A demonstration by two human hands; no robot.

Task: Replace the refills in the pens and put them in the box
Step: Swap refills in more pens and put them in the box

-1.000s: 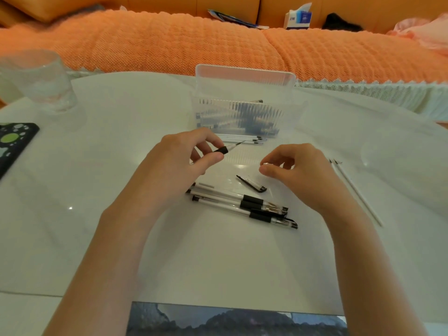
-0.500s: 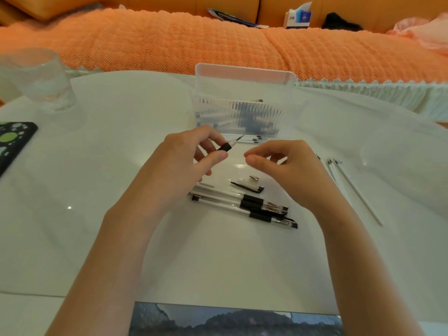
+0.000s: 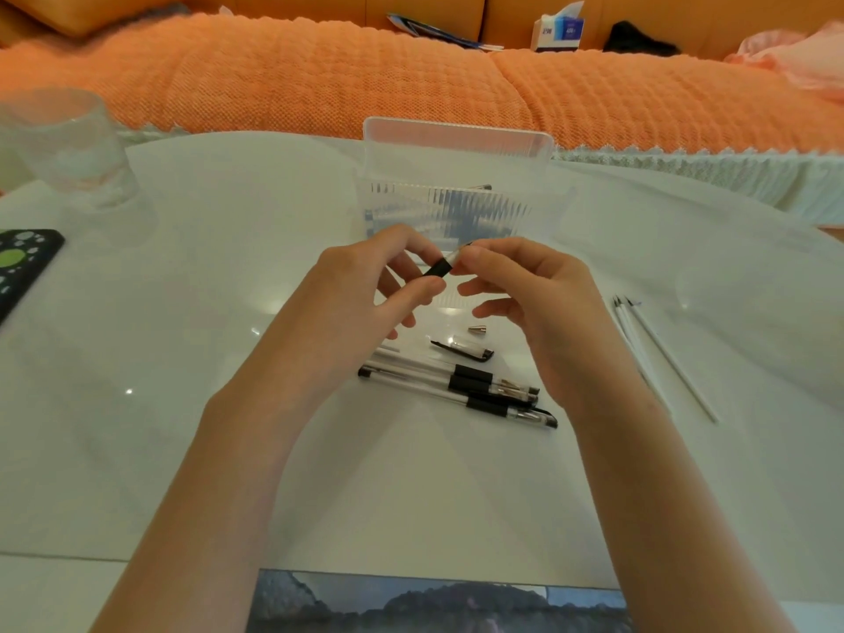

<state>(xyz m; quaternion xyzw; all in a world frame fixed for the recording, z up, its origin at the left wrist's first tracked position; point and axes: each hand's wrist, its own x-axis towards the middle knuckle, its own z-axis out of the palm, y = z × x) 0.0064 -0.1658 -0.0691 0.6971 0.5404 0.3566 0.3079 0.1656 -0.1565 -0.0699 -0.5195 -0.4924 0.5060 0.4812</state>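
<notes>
My left hand (image 3: pixel 365 294) grips a clear pen by its black grip (image 3: pixel 439 268), tip pointing right and up. My right hand (image 3: pixel 534 294) pinches the pen's front end, thumb and forefinger on the refill tip. Beneath the hands lie a loose pen cap (image 3: pixel 463 348) and a small metal nose cone (image 3: pixel 477 330). Three clear pens with black grips (image 3: pixel 456 386) lie side by side on the white table. A clear ribbed plastic box (image 3: pixel 450 207) with its lid up stands behind the hands, pens inside it.
Several white refills (image 3: pixel 657 354) lie to the right. A glass of water (image 3: pixel 64 148) stands at the far left, a dark phone (image 3: pixel 18 267) beside it. An orange sofa (image 3: pixel 319 75) runs along the back. A picture (image 3: pixel 434 605) lies at the near table edge.
My right hand has moved left and up from above the table to the pen tip and now pinches it. The metal nose cone now lies on the table.
</notes>
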